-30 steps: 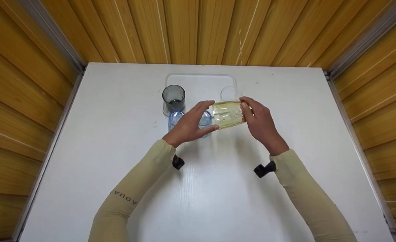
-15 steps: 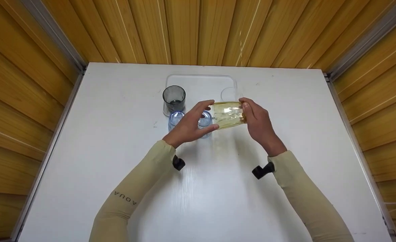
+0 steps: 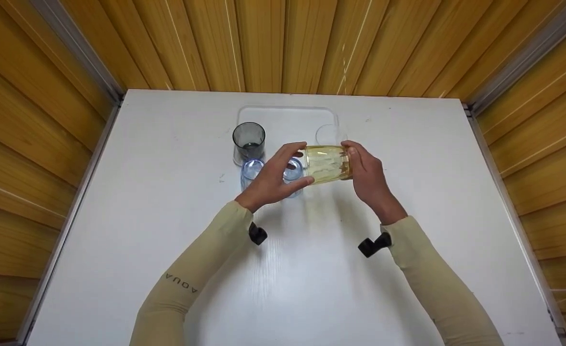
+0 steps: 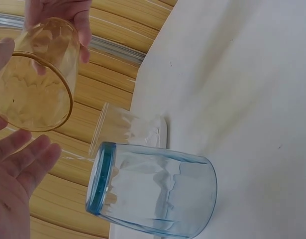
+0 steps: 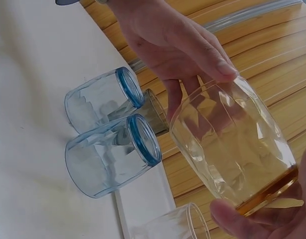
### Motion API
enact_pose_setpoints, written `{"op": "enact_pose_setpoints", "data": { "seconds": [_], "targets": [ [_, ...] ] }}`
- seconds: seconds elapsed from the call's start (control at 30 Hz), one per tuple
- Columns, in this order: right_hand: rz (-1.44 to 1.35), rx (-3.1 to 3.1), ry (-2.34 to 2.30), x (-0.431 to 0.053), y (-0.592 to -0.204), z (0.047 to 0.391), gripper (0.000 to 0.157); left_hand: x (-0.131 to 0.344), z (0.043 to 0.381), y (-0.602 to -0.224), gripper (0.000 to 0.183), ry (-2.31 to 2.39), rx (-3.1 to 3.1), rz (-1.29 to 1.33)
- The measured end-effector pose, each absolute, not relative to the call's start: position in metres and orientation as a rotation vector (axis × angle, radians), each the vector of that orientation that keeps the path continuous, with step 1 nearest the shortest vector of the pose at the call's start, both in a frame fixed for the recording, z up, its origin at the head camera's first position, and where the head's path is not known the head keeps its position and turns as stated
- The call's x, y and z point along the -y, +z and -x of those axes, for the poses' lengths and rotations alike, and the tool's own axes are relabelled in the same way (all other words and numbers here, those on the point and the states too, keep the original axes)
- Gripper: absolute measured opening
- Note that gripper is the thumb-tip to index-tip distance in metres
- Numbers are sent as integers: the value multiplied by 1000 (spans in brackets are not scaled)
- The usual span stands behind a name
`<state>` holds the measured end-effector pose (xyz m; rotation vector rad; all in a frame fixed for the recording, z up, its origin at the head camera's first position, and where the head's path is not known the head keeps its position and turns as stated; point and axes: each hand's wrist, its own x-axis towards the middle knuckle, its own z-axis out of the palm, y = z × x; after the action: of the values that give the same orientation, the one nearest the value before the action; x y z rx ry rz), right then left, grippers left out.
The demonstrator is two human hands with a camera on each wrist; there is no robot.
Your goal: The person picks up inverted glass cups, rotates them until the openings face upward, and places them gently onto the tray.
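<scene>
A yellow, faceted drinking glass (image 3: 327, 164) lies sideways in the air between both hands. My left hand (image 3: 273, 177) holds its rim end, thumb on the near side and fingertips on the far side. At the other end my right hand (image 3: 370, 173) grips the thick amber base with thumb and fingers. The left wrist view shows the glass's open mouth (image 4: 36, 97) facing the left palm. Two blue glasses stand upside down below the left hand, one blue glass (image 3: 251, 169) left of it and the other blue glass (image 3: 293, 169) partly hidden behind its fingers.
A grey glass (image 3: 249, 142) stands upright at the left of a pale tray (image 3: 287, 107) near the back. At the tray's right is a clear glass (image 5: 165, 226), partly hidden behind the yellow one in the head view. Wood-look walls (image 3: 263, 45) border the white table (image 3: 283, 269).
The yellow glass has turned slightly about its length, its reflections shifting and more of the amber base showing. My right wrist has moved a little left. Both hands stay on the glass.
</scene>
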<state>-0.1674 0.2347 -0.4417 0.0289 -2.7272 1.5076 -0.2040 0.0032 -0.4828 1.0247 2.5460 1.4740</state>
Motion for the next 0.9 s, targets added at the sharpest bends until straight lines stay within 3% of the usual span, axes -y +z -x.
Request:
{"op": "enact_pose_setpoints", "data": {
  "seconds": [0.9],
  "targets": [
    [24, 2651, 1836, -231, -451, 170, 46, -10, 202, -485, 69, 1783, -2424, -978]
  ]
}}
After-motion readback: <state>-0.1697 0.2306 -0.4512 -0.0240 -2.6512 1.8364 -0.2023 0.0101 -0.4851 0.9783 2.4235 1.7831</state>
